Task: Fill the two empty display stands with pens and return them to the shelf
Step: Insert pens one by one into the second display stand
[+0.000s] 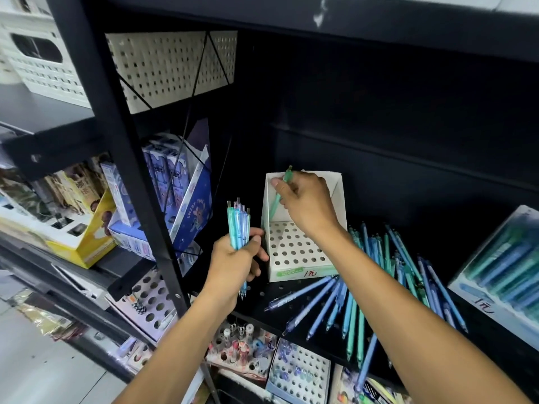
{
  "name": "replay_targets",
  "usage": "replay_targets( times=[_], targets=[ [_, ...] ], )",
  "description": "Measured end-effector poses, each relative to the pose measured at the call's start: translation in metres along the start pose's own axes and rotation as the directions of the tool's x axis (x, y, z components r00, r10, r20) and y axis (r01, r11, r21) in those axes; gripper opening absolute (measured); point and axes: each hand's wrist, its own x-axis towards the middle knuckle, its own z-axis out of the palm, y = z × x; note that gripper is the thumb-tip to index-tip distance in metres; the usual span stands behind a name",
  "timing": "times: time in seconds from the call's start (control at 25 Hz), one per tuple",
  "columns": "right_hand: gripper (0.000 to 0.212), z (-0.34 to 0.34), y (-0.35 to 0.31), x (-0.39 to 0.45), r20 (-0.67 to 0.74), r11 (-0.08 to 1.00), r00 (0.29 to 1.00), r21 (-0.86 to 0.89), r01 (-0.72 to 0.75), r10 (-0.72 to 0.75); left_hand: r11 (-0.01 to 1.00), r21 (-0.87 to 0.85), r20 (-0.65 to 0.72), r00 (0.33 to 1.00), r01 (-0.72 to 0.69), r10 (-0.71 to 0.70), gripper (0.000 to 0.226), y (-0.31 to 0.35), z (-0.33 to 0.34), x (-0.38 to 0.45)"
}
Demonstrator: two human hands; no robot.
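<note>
A white display stand (294, 249) with a perforated top stands on the black shelf (262, 301); its holes look empty apart from one pen. My right hand (306, 202) pinches a green pen (277, 199) whose tip sits at the stand's back left corner. My left hand (233, 263), just left of the stand, grips a bunch of blue and green pens (237, 225) upright. A loose heap of blue and green pens (379, 287) lies on the shelf to the right of the stand.
A full pen box (501, 272) sits at the shelf's right end. A black upright post (140, 199) runs left of my left hand, with blue stationery boxes (178, 196) behind it. More perforated stands (297, 371) sit on the shelf below.
</note>
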Motion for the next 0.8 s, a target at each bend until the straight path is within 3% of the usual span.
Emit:
replay_targets(
  times=[0.24, 0.44, 0.6, 0.8],
  targets=[
    [0.032, -0.002, 0.001, -0.003, -0.078, 0.997, 0.997, 0.074, -0.022, 0.027, 0.999, -0.024, 0.007, 1.0, -0.022, 0.022, 0.013, -0.002, 0.002, 0.002],
    [0.035, 0.002, 0.005, -0.009, 0.109, 0.996, 0.99, 0.022, -0.09, 0.087, 0.999, -0.03, 0.009, 0.999, -0.04, 0.04, 0.01, -0.005, 0.006, 0.003],
    [0.041, -0.002, -0.003, -0.004, 0.229, 0.993, 0.971, -0.11, -0.046, 0.07, 0.998, -0.027, 0.023, 0.999, -0.049, 0.05, 0.01, -0.005, 0.007, 0.005],
    [0.023, 0.002, 0.005, -0.014, 0.296, 0.998, 0.954, -0.047, -0.032, 0.045, 0.998, -0.019, 0.062, 0.996, -0.059, 0.06, 0.011, -0.006, 0.009, 0.004]
  ],
)
